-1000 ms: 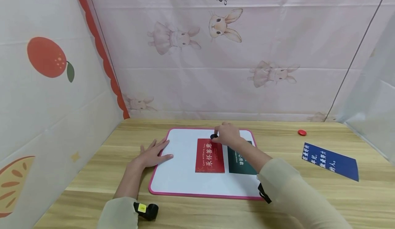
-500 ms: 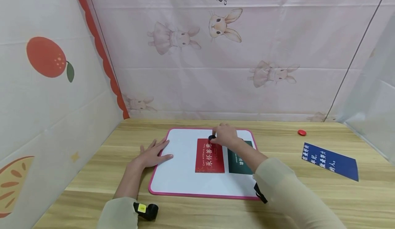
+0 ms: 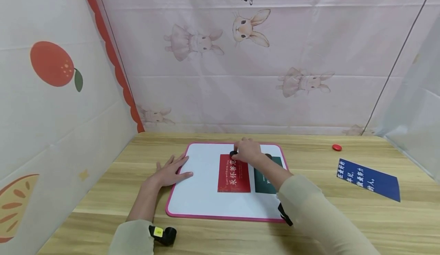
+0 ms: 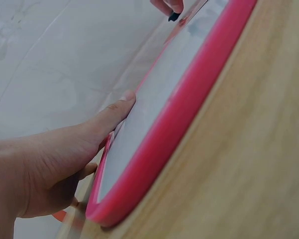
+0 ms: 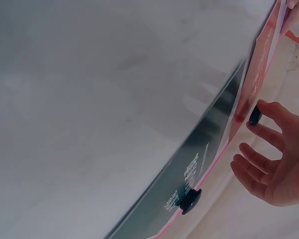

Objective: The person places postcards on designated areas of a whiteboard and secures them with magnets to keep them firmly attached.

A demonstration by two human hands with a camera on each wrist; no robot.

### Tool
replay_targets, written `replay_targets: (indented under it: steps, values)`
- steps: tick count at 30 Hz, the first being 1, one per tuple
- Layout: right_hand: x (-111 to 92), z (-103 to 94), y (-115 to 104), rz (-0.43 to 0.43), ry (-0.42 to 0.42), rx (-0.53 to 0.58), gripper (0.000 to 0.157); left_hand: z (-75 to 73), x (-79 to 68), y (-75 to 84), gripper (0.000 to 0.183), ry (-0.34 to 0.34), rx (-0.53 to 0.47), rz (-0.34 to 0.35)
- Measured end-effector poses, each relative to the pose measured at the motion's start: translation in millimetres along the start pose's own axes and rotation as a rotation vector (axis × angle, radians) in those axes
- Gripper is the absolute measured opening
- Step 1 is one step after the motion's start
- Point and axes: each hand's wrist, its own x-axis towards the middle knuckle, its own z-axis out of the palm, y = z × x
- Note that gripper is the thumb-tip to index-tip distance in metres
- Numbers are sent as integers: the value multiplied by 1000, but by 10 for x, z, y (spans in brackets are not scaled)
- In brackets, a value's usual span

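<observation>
A whiteboard [image 3: 197,201] with a pink rim lies on the wooden table. My left hand [image 3: 168,173] rests flat over its left edge, fingers spread and thumb on the white surface. Between thumb and index finger, my right hand [image 3: 248,150] pinches a round black magnet [image 5: 255,115] at the top edge of a red card [image 3: 233,180] with white lettering. To the right of that card lies a dark green card [image 3: 264,182], partly hidden by my right forearm. Another black magnet [image 5: 191,201] sits on the green card, near its top edge.
A blue card [image 3: 369,180] with white writing lies on the table [image 3: 319,205] to the right of the board. Behind it is a round red magnet-like disc [image 3: 337,147]. Printed cloth walls [image 3: 213,102] close off the back and sides.
My right hand has shifted slightly left along the red card's top edge with the black magnet, uncovering the magnet on the green card. The left hand has stayed in place.
</observation>
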Motion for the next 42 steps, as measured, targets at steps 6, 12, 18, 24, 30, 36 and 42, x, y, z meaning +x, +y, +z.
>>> replay_targets:
  steps: [6, 12, 18, 24, 30, 36, 42]
  values:
    - [-7, -1, -10, 9, -14, 9, 33, 3, 4, 12, 79, -5, -8, 1]
    - [-1, 18, -4, 7, -46, -18, 31, 1, 4, 20, 79, -2, -9, -1]
    - [15, 27, -8, 1, -48, -22, 33, -5, -7, 25, 79, 0, -13, -7]
    - [21, 33, 2, 22, -50, -18, 33, -12, -15, 38, 78, 0, -10, -5]
    - [30, 22, 11, 19, -53, -32, 34, -18, -16, 39, 78, -1, -12, -9]
    - [37, 18, -7, 12, -68, -34, 34, -19, -18, 27, 78, -3, -4, -14]
    - [27, -11, 0, 29, -51, 26, 35, -21, -17, 28, 78, -4, 2, -18]
